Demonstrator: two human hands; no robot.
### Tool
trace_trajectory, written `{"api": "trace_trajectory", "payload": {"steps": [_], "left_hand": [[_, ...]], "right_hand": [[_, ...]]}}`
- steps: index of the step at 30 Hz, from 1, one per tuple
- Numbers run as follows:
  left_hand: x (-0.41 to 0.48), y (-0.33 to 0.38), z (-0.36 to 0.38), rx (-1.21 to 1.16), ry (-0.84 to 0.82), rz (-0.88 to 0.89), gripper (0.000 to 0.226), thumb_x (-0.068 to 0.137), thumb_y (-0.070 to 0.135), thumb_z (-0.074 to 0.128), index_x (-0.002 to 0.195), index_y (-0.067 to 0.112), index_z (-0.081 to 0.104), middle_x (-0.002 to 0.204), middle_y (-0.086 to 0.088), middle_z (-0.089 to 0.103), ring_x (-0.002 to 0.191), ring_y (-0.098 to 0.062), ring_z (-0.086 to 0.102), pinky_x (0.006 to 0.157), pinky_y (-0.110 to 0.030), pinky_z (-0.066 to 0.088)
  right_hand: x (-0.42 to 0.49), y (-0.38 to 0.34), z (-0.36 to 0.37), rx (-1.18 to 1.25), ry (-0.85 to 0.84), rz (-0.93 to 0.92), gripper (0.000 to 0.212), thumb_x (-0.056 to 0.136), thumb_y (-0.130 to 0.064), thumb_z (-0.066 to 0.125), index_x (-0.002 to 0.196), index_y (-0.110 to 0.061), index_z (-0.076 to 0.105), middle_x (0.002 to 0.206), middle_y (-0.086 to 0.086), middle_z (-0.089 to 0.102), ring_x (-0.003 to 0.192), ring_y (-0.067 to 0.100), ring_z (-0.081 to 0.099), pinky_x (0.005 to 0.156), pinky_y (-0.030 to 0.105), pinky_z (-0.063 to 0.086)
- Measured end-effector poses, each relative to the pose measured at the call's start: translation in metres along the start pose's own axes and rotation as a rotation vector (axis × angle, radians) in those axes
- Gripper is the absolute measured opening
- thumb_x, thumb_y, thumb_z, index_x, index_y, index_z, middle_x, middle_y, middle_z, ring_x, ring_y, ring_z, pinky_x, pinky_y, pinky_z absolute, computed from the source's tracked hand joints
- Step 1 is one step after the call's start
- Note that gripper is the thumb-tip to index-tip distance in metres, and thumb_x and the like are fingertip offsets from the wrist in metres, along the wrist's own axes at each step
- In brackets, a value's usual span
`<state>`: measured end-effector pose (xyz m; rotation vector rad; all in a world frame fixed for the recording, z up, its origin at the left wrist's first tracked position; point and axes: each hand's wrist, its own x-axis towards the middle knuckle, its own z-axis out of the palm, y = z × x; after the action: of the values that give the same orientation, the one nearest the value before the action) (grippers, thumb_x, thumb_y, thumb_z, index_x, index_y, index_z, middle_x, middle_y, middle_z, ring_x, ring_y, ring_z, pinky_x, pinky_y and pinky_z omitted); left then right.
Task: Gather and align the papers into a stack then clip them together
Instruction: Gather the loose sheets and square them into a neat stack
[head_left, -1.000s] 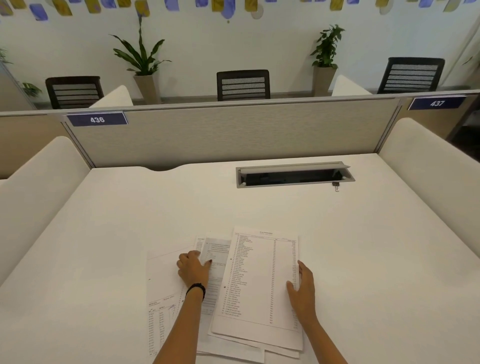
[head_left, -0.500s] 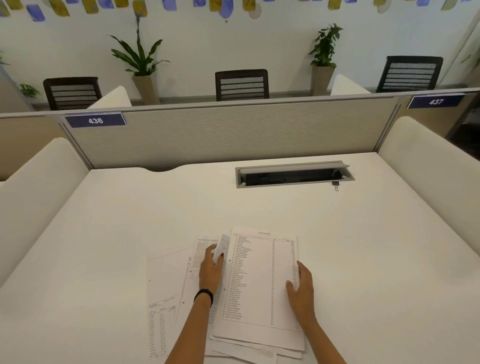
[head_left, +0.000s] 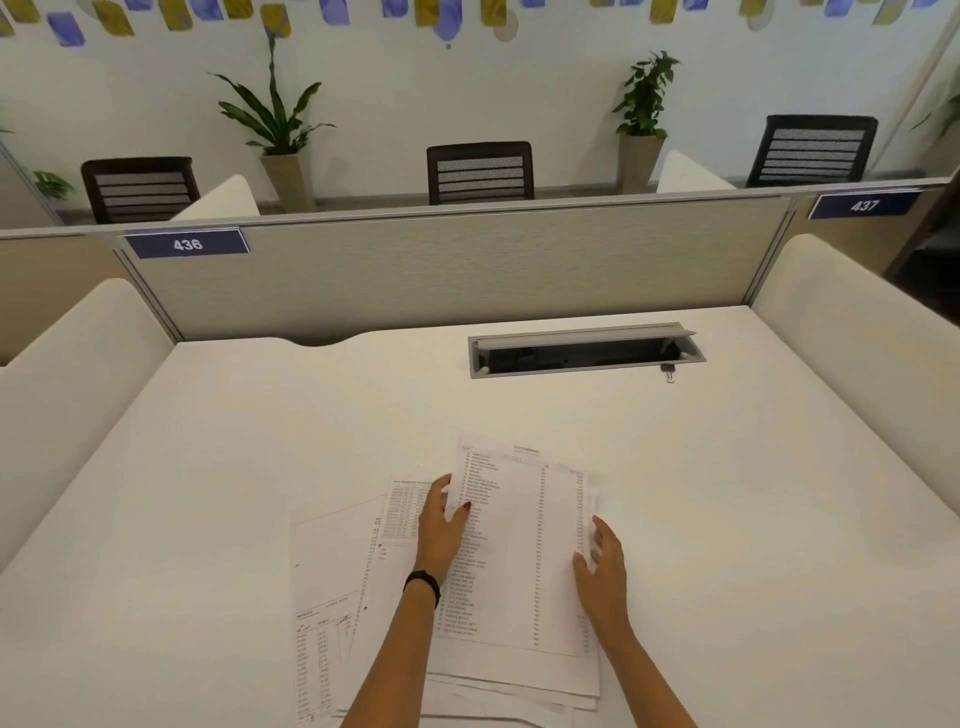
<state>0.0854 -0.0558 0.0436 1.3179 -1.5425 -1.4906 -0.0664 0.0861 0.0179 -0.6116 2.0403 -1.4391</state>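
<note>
Several printed papers lie fanned out on the white desk (head_left: 208, 493) near its front edge. The top sheet (head_left: 524, 545), a list in columns, covers a few others. My left hand (head_left: 441, 525) pinches the top sheet's left edge, thumb over it and fingers under. My right hand (head_left: 600, 571) presses flat against the pile's right edge with fingers spread. Two more sheets (head_left: 332, 582) stick out to the left under my left arm. A small black binder clip (head_left: 669, 371) lies far off, just in front of the cable slot.
A grey cable slot (head_left: 587, 356) with its lid up is sunk into the desk at the back. A fabric partition (head_left: 441, 270) closes the far side. Padded white side panels (head_left: 852, 322) flank the desk left and right.
My left hand slid right from the left-hand sheets to the top sheet's left edge and took hold of it. The right hand stayed at the pile's right edge.
</note>
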Motion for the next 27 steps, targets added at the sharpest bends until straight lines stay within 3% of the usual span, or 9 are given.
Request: {"api": "trace_trajectory", "payload": {"steps": [3,5,8,12,19,23,27], "left_hand": [[0.001,0.019,0.001,-0.041,-0.001,0.058,0.034,0.091,0.014,0.054,0.12,0.027,0.043,0.116,-0.006,0.06,0.097,-0.011,0.061,0.068,-0.015,0.054],[0.002,0.034,0.0,-0.063,0.006,0.109,0.034,0.091,0.016,0.054,0.121,0.028,0.042,0.116,-0.004,0.061,0.097,-0.011,0.062,0.063,-0.012,0.053],[0.001,0.057,0.0,-0.067,0.033,0.174,0.036,0.092,0.022,0.054,0.124,0.026,0.04,0.119,0.0,0.058,0.098,-0.01,0.062,0.063,-0.012,0.052],[0.0,0.086,0.0,-0.102,0.084,0.243,0.037,0.091,0.025,0.054,0.125,0.023,0.04,0.119,-0.002,0.059,0.1,-0.018,0.063,0.074,-0.024,0.054],[-0.008,0.124,0.002,-0.165,0.152,0.367,0.024,0.093,0.022,0.051,0.115,0.022,0.042,0.11,0.008,0.059,0.092,-0.012,0.064,0.062,-0.014,0.055],[-0.01,0.131,0.0,-0.177,0.087,0.42,0.021,0.091,0.018,0.053,0.109,0.02,0.043,0.109,0.006,0.057,0.095,-0.011,0.061,0.066,-0.013,0.056],[-0.012,0.12,0.005,-0.16,0.063,0.376,0.035,0.087,0.02,0.059,0.118,0.025,0.042,0.111,0.007,0.054,0.098,-0.008,0.057,0.073,-0.016,0.055]], "right_hand": [[0.008,-0.014,-0.002,0.179,-0.002,0.144,0.057,0.089,-0.003,0.051,0.14,-0.018,0.029,0.142,0.012,0.039,0.13,0.027,0.039,0.107,0.041,0.036],[0.013,-0.029,-0.006,0.299,-0.029,0.204,0.056,0.09,-0.007,0.052,0.139,-0.019,0.029,0.134,0.013,0.046,0.12,0.027,0.048,0.1,0.041,0.041],[0.019,-0.052,-0.014,0.338,-0.056,0.168,0.046,0.089,-0.005,0.052,0.132,-0.014,0.039,0.12,0.014,0.057,0.097,0.023,0.057,0.082,0.032,0.046],[0.026,-0.081,-0.022,0.324,-0.024,0.06,0.029,0.088,-0.001,0.051,0.116,-0.008,0.055,0.111,0.012,0.063,0.088,0.018,0.061,0.068,0.019,0.048],[0.023,-0.126,-0.035,0.367,0.044,-0.193,0.021,0.089,-0.004,0.052,0.108,-0.009,0.058,0.1,0.004,0.066,0.089,0.016,0.064,0.071,0.019,0.055],[0.021,-0.135,-0.036,0.335,0.081,-0.29,0.018,0.088,-0.008,0.055,0.106,-0.008,0.057,0.099,0.005,0.064,0.087,0.017,0.062,0.069,0.02,0.054],[0.022,-0.129,-0.03,0.287,0.064,-0.274,0.024,0.086,-0.01,0.059,0.109,-0.005,0.057,0.101,0.008,0.063,0.088,0.02,0.06,0.072,0.023,0.052]]}}
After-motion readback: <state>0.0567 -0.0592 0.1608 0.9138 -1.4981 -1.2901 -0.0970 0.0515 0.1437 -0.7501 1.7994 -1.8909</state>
